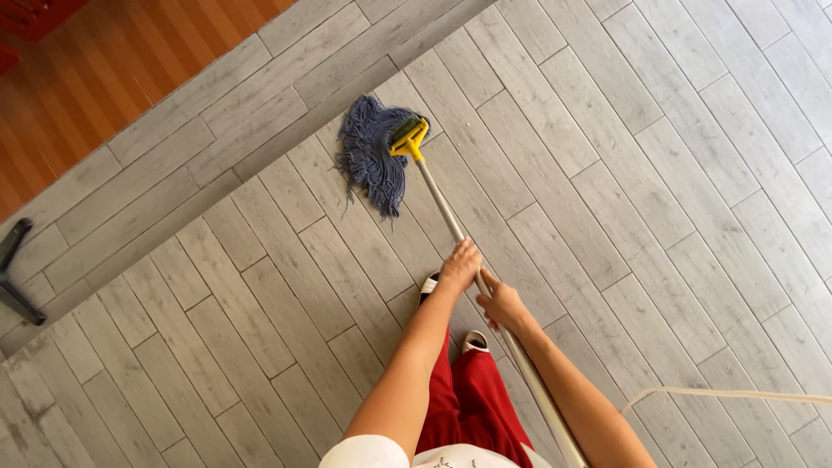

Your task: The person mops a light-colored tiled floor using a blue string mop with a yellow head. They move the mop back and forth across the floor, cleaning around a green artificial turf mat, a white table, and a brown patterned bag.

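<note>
Both hands were wrapped around the long grey metal mop pole [451,227]. The left hand [459,267] sat higher up the pole, nearer the mop end, with its fingers curled over the top of the pole. The right hand [503,305] held the pole just behind it, close to the body, with the thumb lying along the pole. The two hands were near each other but not touching.

The pole ran at a slant from the bottom of the view up to a yellow plastic clamp [409,139]. That clamp held the blue-grey stringy mop head [373,156]. The mop head lay flat on the grey wood-look tile floor [659,208], with its strings spread out to the left and down. It rested right beside a long grey step edge [260,104] that crossed the floor.

Past the step was a strip of shiny orange-brown wood floor [95,78]. A black metal leg [13,277] of something stood at the left side. A thin pale cord [737,395] lay across the tiles at the lower right.

Below the hands were red trousers [472,399] and two white and black shoes [430,284] on the tiles.
</note>
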